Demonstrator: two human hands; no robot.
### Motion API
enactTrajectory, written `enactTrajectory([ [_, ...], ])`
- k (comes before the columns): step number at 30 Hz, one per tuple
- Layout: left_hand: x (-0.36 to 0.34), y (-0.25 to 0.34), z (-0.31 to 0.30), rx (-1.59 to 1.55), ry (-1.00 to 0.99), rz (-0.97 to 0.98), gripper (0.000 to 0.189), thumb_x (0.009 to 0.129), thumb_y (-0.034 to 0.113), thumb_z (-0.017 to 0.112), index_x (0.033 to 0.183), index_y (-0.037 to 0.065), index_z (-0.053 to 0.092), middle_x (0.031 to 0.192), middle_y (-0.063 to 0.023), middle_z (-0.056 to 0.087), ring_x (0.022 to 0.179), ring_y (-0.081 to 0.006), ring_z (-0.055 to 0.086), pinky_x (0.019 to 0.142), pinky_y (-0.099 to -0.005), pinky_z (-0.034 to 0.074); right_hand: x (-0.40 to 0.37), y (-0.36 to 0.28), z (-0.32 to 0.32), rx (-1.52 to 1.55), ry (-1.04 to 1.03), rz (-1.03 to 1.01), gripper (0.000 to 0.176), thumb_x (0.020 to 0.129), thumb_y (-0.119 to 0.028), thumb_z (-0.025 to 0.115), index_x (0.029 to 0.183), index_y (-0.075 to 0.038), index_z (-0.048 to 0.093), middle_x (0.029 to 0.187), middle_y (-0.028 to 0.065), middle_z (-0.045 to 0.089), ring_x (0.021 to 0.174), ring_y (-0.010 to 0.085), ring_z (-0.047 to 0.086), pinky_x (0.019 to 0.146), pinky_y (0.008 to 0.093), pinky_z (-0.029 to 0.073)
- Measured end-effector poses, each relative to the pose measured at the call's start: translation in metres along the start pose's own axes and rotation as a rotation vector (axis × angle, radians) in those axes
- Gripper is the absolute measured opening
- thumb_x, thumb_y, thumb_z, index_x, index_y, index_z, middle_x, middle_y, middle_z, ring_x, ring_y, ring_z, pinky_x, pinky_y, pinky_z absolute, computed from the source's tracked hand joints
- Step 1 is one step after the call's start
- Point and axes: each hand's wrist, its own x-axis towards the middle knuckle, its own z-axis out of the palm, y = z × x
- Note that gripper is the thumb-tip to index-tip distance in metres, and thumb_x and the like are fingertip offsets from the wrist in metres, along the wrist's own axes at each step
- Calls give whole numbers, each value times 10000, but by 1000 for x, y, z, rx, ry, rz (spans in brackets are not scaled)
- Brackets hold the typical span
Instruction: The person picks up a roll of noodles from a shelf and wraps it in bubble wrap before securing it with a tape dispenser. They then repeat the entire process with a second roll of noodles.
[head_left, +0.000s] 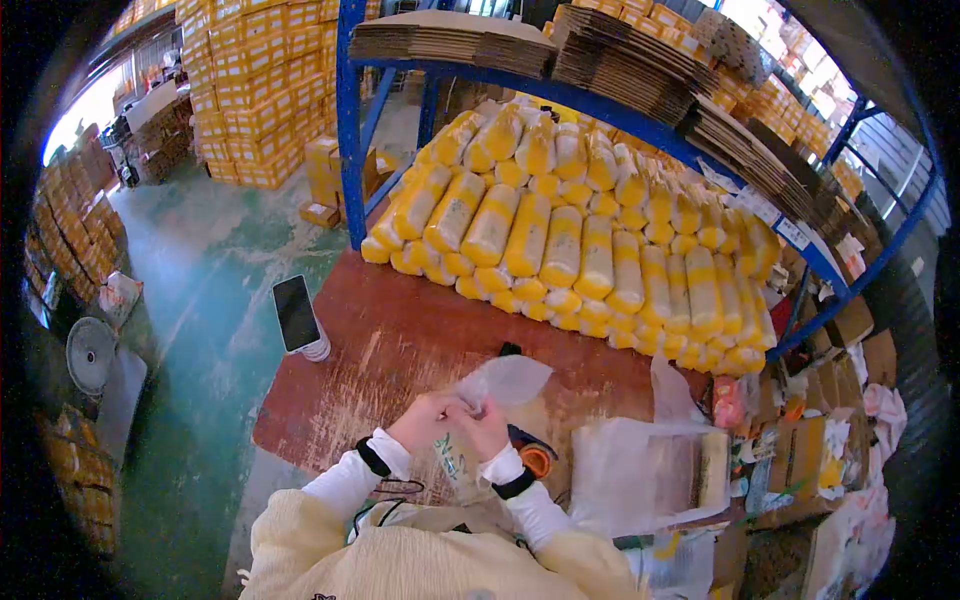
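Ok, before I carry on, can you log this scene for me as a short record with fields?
left hand: closed on translucent film
right hand: close beside the left, closed on the same film
near the hands: orange ring-shaped item, beside the right wrist
worktable: red-brown, worn surface
table's far side: piled yellow-and-white wrapped bundles
table's left edge: phone, propped up
right of the hands: translucent packing sheets
overhead: blue rack with flattened cardboard

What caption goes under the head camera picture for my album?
Two hands pinch a clear plastic bag above a worn red table, before stacked yellow-and-white rolls.
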Motion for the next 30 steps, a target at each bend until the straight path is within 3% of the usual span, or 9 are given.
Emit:
enactTrajectory([
  [5,-7,-14,-10,-286,-58,-416,73,817,77,559,864,27,583,839,-57,602,774,-191,575,720,-292,460,11,2,-28,-115,-131,199,299,749,-114,660,1013,-40,541,946,49,594,853,112,559,731,246,450],
  [10,0,-45,-42,-985,430,-722,45,851,105,498,851,63,482,825,-61,575,765,-216,594,689,-357,506,22,44,-60,-171,162,135,297,781,-117,615,1049,-35,518,988,65,588,896,110,548,738,249,450],
  [13,19,-91,-91,-842,760,-653,133,832,158,444,860,76,545,779,-73,576,701,-210,568,607,-355,472,12,92,-66,-315,-49,180,473,746,-229,655,1132,-44,453,1025,114,576,927,193,561,773,312,458],
  [14,11,-206,-126,-328,943,-327,193,828,73,483,1009,32,535,896,-59,586,731,-186,533,659,-300,447,-4,99,-58,-586,-45,84,544,717,-274,674,1150,-46,434,1037,133,569,938,227,558,789,335,454],
  [15,32,-147,-130,117,1157,-247,114,839,106,455,854,7,510,783,-128,573,713,-276,551,665,-369,437,-25,100,-44,-856,-38,-18,616,689,-319,692,1168,-48,415,1049,153,561,950,261,556,804,358,450],
  [20,44,-19,-101,616,573,-64,146,784,74,511,922,26,514,844,-166,558,821,-330,550,723,-386,433,-56,74,3,-1321,-200,459,836,608,-403,729,1257,-77,315,1096,205,527,972,353,536,830,416,441],
  [26,19,-88,-61,881,-256,-162,229,715,108,555,933,46,521,957,-131,555,955,-343,511,799,-395,427,-61,161,-85,-208,-194,740,953,634,-288,733,1336,0,156,1177,127,511,1003,283,534,818,365,466],
  [28,-1,-155,-45,884,-213,-82,235,711,123,555,929,44,517,988,-134,549,985,-353,492,804,-393,427,-89,75,-82,472,-80,925,903,643,-242,731,1331,-16,192,1195,99,493,1029,261,517,837,351,458],
  [30,-8,-161,-36,835,-199,-97,247,707,133,555,934,43,516,1002,-145,546,1003,-360,480,810,-398,424,-98,58,-84,420,-126,696,861,637,-215,746,1314,-35,246,1173,79,503,1031,234,512,859,343,443],
])
